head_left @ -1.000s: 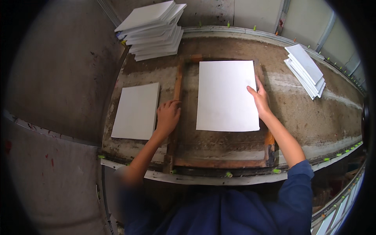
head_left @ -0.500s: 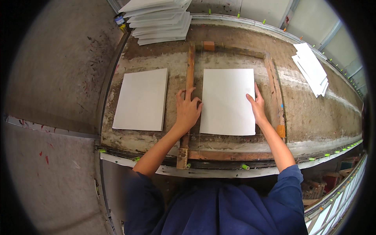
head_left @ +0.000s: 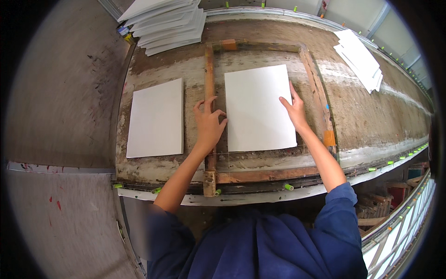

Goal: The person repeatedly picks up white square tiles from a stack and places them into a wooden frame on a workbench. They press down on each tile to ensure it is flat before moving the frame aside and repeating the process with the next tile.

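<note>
Paper (head_left: 260, 109) at picture centre is sitting inside the wooden frame's (head_left: 262, 176) outline, the right hand (head_left: 296, 111) clamping its right edge, seemingly steadying it; the left hand's (head_left: 209, 128) grip is hovering, fingers parted.

You have one left hand (head_left: 210, 123), one right hand (head_left: 295, 108), one panel (head_left: 260, 109) and one frame (head_left: 210, 76). Your worktop (head_left: 367, 118) carries three stacks: one tall stack (head_left: 173, 25) at the far left corner, one low stack (head_left: 155, 118) by the left edge, one slanted stack (head_left: 357, 60) by the far edge. Overlap probably hides some layers from you.
</note>
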### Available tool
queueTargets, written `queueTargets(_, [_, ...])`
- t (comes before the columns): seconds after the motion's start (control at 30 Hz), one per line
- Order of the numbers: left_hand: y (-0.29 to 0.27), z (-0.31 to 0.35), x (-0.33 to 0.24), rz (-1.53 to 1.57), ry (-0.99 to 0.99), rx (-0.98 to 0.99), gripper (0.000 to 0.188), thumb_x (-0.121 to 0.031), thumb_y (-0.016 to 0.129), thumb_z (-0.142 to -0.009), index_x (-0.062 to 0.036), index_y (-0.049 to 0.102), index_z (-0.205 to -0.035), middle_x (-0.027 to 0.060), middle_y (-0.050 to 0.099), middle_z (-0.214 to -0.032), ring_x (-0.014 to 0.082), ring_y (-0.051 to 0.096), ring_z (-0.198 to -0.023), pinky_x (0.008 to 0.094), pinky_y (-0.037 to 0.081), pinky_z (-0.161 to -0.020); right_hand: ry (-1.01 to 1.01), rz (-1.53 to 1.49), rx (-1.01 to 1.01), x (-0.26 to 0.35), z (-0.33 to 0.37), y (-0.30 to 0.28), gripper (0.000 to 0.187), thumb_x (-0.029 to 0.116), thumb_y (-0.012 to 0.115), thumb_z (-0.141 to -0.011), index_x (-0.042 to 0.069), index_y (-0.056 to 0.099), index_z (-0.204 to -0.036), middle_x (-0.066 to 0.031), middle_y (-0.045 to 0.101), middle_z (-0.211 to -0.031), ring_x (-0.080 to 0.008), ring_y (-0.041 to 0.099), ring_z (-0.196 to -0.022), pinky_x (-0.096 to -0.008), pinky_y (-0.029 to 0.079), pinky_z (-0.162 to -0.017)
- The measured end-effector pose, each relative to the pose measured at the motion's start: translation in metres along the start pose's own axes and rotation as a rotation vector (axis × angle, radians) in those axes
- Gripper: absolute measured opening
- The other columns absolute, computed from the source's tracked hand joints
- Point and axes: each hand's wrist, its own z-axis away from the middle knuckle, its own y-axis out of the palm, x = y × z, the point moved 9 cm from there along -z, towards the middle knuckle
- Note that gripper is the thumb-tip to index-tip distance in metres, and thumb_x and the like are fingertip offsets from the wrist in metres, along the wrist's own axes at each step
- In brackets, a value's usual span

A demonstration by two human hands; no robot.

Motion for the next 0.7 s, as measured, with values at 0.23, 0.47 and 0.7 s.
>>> queueTargets(0.23, [0.001, 0.0, 0.0, 0.021, 0.002, 0.008, 0.015, -0.008, 0.076, -0.062, -0.0061, 0.067, -0.074, 0.0058, 0.043, -0.131, 0.0387, 0.029, -0.12, 0.0487, 0.028, -0.1, -0.167, 0.354, -0.066, 0.014, -0.017, -0.002, 0.07, 0.02, 0.069, -0.077, 0.004, 0.036, -0.137, -0.0212, 0.056, -0.113, -0.0282, 0.057, -0.1, -0.0344, 0.045, -0.086])
queueTargets(0.47, [-0.002, -0.001, -0.004, 0.013, -0.009, 0.026, 0.015, -0.006, 0.075, -0.061, -0.0064, 0.069, -0.074, 0.006, 0.042, -0.131, 0.0388, 0.029, -0.12, 0.0484, 0.029, -0.1, -0.265, 0.65, -0.169, 0.001, -0.006, -0.005, 0.068, 0.025, 0.068, -0.078, 0.005, 0.039, -0.136, -0.0141, 0.051, -0.093, -0.0288, 0.047, -0.091, -0.0372, 0.039, -0.086])
queueTargets(0.7, [-0.003, 0.0, -0.004, 0.031, 0.006, 0.007, 0.015, -0.006, 0.076, -0.061, -0.0062, 0.07, -0.074, 0.0058, 0.042, -0.132, 0.0385, 0.029, -0.119, 0.0491, 0.028, -0.1, -0.343, 0.66, -0.189, -0.003, -0.002, -0.002, 0.066, 0.025, 0.067, -0.079, 0.004, 0.04, -0.135, -0.0129, 0.046, -0.096, -0.0271, 0.04, -0.094, -0.0366, 0.036, -0.089])
